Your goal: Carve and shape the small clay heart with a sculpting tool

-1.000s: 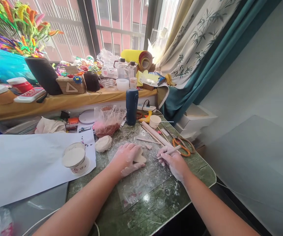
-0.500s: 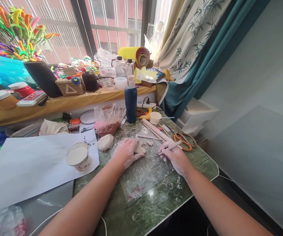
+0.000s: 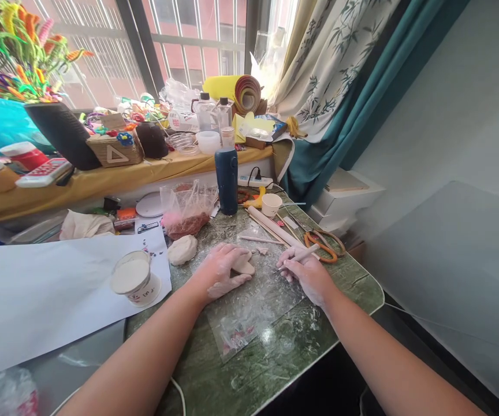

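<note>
My left hand [image 3: 221, 270], dusted white, curves around a flat piece of pale clay [image 3: 245, 264], fingers over its far side and thumb along the near side. The hand partly covers the clay. It lies on a clear plastic sheet [image 3: 249, 309] smeared with white powder. My right hand [image 3: 299, 270] grips a pen-shaped clay tool [image 3: 306, 252] with a pale handle; its thin tip points down and left, apart from the clay. A rounded lump of pale clay [image 3: 182, 249] sits left of my left hand. Small clay scraps [image 3: 262, 251] lie beyond the piece.
Beyond my hands are a thin stick [image 3: 260, 239], a pale rolling pin [image 3: 271, 222], orange-handled scissors [image 3: 325, 247], a paper cup [image 3: 271, 204] and a blue bottle [image 3: 227, 182]. A filled cup [image 3: 130, 275] stands on white paper [image 3: 54, 294] at left. A plastic bag [image 3: 186, 211] holds reddish material.
The clay piece has turned under my left hand, showing a rounder edge. My left fingers and thumb have shifted around it. My right hand stays nearly still; the view has moved slightly.
</note>
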Tool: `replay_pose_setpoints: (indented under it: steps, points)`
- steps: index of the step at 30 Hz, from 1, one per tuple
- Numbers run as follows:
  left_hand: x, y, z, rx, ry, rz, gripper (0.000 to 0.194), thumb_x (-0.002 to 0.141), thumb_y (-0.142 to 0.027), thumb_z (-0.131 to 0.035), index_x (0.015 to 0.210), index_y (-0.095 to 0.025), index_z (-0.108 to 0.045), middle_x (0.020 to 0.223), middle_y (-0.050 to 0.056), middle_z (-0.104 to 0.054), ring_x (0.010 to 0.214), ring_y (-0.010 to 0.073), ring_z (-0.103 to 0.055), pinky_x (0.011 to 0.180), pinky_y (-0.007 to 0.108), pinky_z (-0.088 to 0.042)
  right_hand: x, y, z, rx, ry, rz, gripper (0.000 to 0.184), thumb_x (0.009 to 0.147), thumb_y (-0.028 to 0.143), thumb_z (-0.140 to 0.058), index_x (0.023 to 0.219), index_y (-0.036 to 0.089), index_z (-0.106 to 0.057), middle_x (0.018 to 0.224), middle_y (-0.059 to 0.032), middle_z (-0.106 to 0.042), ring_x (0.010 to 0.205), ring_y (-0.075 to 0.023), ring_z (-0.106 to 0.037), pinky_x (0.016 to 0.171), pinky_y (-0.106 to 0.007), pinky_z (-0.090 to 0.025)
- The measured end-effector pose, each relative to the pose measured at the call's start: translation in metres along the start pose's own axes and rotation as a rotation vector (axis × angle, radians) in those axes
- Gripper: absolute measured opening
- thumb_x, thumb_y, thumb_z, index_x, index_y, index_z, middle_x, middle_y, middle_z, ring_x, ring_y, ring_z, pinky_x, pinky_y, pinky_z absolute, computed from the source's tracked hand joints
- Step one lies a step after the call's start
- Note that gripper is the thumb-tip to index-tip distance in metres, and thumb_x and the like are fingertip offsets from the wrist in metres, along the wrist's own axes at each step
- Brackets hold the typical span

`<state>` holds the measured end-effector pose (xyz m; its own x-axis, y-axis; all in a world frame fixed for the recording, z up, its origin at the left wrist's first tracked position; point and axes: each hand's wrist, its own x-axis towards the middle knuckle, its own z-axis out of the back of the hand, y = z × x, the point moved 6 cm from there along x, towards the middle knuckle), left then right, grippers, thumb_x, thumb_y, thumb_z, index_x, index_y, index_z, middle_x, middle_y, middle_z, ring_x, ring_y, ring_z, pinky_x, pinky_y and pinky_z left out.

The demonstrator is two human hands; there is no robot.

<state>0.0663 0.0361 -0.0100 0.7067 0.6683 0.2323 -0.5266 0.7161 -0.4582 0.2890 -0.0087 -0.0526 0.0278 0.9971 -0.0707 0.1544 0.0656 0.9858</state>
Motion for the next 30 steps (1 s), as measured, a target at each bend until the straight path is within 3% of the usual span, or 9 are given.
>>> replay_pose_setpoints:
  steps: [7, 11, 14, 17, 20, 22, 24, 27, 30]
  points:
    - [-0.005, -0.022, -0.002, -0.143, 0.124, -0.12, 0.063, 0.079, -0.052, -0.082, 0.132, -0.025, -0.058, 0.124, 0.009, -0.067, 0.117, 0.0307, -0.06, 0.106, 0.045, -0.043, 0.0, 0.0, 0.001, 0.026, 0.002, -0.012, 0.018, 0.08, 0.036, -0.074, 0.082, 0.021, -0.065, 0.082, -0.0026, -0.07, 0.061, -0.0143, -0.059, 0.051, -0.025, -0.042]
    - [-0.007, -0.033, -0.004, -0.226, 0.171, -0.084, 0.064, 0.077, -0.048, -0.083, 0.131, -0.025, -0.058, 0.126, 0.009, -0.066, 0.116, 0.0308, -0.06, 0.104, 0.046, -0.045, 0.001, 0.001, 0.003, 0.041, 0.003, -0.008, 0.019, 0.08, 0.038, -0.075, 0.082, 0.021, -0.065, 0.081, -0.0026, -0.07, 0.063, -0.0148, -0.06, 0.051, -0.025, -0.043]
    - [-0.007, -0.028, -0.006, -0.432, 0.15, 0.034, 0.064, 0.073, -0.045, -0.086, 0.127, -0.024, -0.06, 0.119, 0.008, -0.068, 0.107, 0.027, -0.064, 0.097, 0.041, -0.05, 0.002, 0.002, 0.003, 0.054, 0.005, -0.001, 0.019, 0.08, 0.038, -0.074, 0.082, 0.021, -0.066, 0.082, -0.0023, -0.069, 0.063, -0.0145, -0.06, 0.051, -0.025, -0.043]
    - [-0.008, -0.016, -0.009, -0.859, 0.099, 0.207, 0.068, 0.069, -0.054, -0.088, 0.121, -0.02, -0.062, 0.112, 0.01, -0.07, 0.101, 0.0256, -0.066, 0.09, 0.038, -0.052, 0.002, 0.002, 0.004, 0.062, 0.002, 0.005, 0.018, 0.08, 0.038, -0.075, 0.082, 0.022, -0.066, 0.082, -0.0023, -0.07, 0.063, -0.0148, -0.06, 0.05, -0.025, -0.043]
    - [-0.009, -0.006, -0.013, -1.281, 0.067, 0.402, 0.067, 0.078, -0.064, -0.079, 0.123, -0.018, -0.063, 0.123, 0.014, -0.07, 0.107, 0.0286, -0.068, 0.089, 0.039, -0.053, 0.002, 0.003, 0.003, 0.074, -0.001, 0.008, 0.019, 0.079, 0.038, -0.075, 0.08, 0.022, -0.066, 0.08, -0.0023, -0.07, 0.062, -0.0152, -0.06, 0.05, -0.025, -0.042]
    - [-0.009, -0.003, -0.013, -1.432, 0.061, 0.497, 0.064, 0.086, -0.068, -0.068, 0.126, -0.019, -0.063, 0.132, 0.015, -0.067, 0.112, 0.0298, -0.068, 0.091, 0.04, -0.053, 0.002, 0.004, 0.002, 0.082, -0.002, 0.006, 0.02, 0.078, 0.039, -0.076, 0.078, 0.022, -0.066, 0.079, -0.0024, -0.07, 0.062, -0.0151, -0.06, 0.05, -0.025, -0.042]
    - [-0.008, -0.001, -0.009, -1.457, 0.062, 0.539, 0.061, 0.086, -0.065, -0.071, 0.123, -0.017, -0.065, 0.13, 0.015, -0.069, 0.111, 0.0281, -0.07, 0.091, 0.038, -0.054, 0.002, 0.004, 0.002, 0.089, -0.002, 0.001, 0.021, 0.078, 0.039, -0.076, 0.078, 0.021, -0.066, 0.078, -0.0027, -0.07, 0.062, -0.015, -0.059, 0.05, -0.025, -0.042]
    - [-0.007, 0.006, 0.0, -1.321, 0.052, 0.553, 0.048, 0.077, -0.049, -0.086, 0.105, -0.016, -0.066, 0.105, 0.01, -0.074, 0.096, 0.0211, -0.072, 0.082, 0.029, -0.054, 0.001, 0.005, 0.001, 0.097, -0.004, -0.01, 0.021, 0.078, 0.039, -0.077, 0.078, 0.021, -0.066, 0.078, -0.0029, -0.069, 0.061, -0.0144, -0.059, 0.05, -0.025, -0.041]
    - [-0.008, 0.016, 0.004, -1.23, 0.052, 0.555, 0.044, 0.076, -0.047, -0.088, 0.093, -0.016, -0.063, 0.09, 0.007, -0.073, 0.085, 0.0192, -0.072, 0.073, 0.028, -0.053, 0.001, 0.005, 0.002, 0.102, -0.008, -0.018, 0.021, 0.078, 0.04, -0.077, 0.078, 0.021, -0.066, 0.078, -0.0032, -0.068, 0.061, -0.0146, -0.058, 0.05, -0.025, -0.041]
